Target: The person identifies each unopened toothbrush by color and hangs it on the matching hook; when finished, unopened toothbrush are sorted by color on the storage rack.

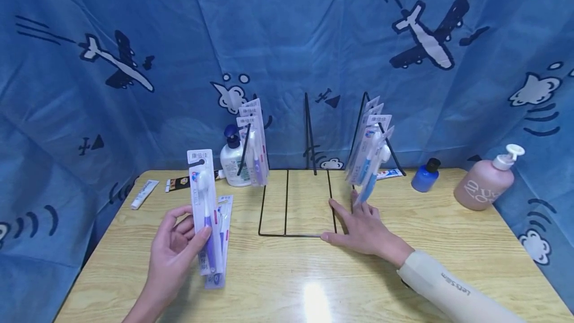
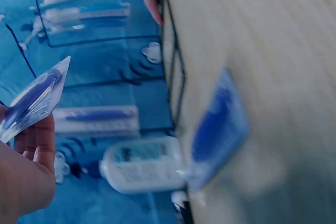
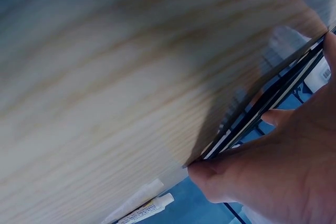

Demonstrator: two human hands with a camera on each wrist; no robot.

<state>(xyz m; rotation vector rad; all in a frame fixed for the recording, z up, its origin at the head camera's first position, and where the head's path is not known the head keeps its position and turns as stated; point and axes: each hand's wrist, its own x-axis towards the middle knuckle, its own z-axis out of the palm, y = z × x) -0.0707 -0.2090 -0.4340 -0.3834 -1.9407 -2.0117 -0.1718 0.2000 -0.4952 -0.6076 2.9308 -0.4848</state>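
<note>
My left hand point(image 1: 168, 250) pinches a purple toothbrush in its clear package point(image 1: 204, 178), held upright with the thumb across its front. Behind and below it, another packaged purple toothbrush point(image 1: 226, 223) lies on the table. A black wire display rack point(image 1: 273, 235) stands in the middle. Several packaged purple toothbrushes point(image 1: 256, 158) hang on its left hook, and several packaged blue ones point(image 1: 368, 156) on its right hook. With fingers spread, my right hand point(image 1: 365, 228) rests at the rack's base on the right, as the right wrist view also shows.
On the wooden table point(image 1: 269, 283), a white pump bottle point(image 1: 233, 163), a black tube point(image 1: 178, 184) and a white tube point(image 1: 144, 194) stand or lie at the left. A toothpaste tube point(image 1: 389, 174), a blue bottle point(image 1: 424, 177) and a pink pump bottle point(image 1: 482, 186) are at the right. Blue cloth point(image 1: 278, 39) hangs behind.
</note>
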